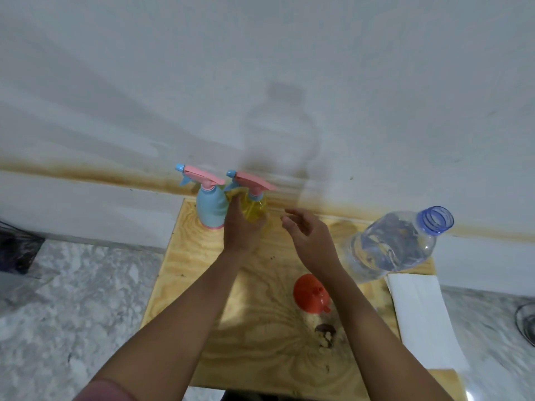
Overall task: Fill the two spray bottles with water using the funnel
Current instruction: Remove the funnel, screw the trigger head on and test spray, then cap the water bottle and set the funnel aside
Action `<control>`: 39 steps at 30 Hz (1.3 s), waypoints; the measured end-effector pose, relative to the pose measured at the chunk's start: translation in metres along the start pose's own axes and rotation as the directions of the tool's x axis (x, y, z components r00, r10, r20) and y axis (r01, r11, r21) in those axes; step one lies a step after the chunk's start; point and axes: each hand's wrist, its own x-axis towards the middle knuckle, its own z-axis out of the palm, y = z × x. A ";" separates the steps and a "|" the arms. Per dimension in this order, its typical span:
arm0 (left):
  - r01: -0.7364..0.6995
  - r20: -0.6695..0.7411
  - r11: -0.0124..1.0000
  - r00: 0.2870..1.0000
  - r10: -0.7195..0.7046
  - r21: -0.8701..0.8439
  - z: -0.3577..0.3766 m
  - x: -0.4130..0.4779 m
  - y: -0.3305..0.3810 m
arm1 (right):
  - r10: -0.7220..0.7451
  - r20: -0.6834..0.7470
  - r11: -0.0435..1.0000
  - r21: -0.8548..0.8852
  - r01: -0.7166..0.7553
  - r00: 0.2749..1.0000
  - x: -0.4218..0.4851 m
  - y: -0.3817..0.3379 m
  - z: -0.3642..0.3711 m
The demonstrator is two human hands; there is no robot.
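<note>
The left hand (241, 230) is wrapped round the body of the yellow spray bottle (254, 208), which stands at the far edge of the wooden board (260, 342). The right hand (311, 240) hangs just right of it with fingers loosely spread, holding nothing.

The yellow bottle is see-through. The blue spray bottle (211, 208), just to its left, is opaque with a pink band at its base. There are two spray bottles in all, and each wears a pink trigger head with a blue nozzle pointing left.

One orange-red funnel (309, 293) sits mouth-down on the board, near the right forearm, spout up. One large clear water bottle (390, 247) stands at the far right (cap off, blue-tinted neck), partly filled. One white folded sheet (419, 314) lies near the bottle, along the board's right edge. The blur leaves no writing readable. The board rests on a grey marbled counter (72, 299) against a stained white wall (376, 82).
</note>
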 end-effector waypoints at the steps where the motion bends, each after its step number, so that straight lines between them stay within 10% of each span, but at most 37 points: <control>1: -0.003 0.002 1.000 1.000 0.003 0.003 0.001 0.002 0.000 | 0.005 0.004 1.000 -0.016 -0.005 1.000 -0.001 0.003 -0.001; 16: 0.128 0.043 0.990 0.990 -0.131 0.065 0.002 -0.087 0.012 | 0.016 0.061 0.950 -0.312 0.004 0.998 -0.083 0.034 -0.041; 25: -0.145 0.470 0.952 0.883 0.002 0.269 0.080 -0.170 0.017 | 0.353 -0.132 0.750 -0.552 -0.364 0.926 -0.142 0.140 -0.116; 39: -0.129 0.284 0.919 0.959 0.020 0.373 0.088 -0.179 0.017 | 0.280 -0.002 0.788 -0.571 -0.231 0.960 -0.122 0.177 -0.140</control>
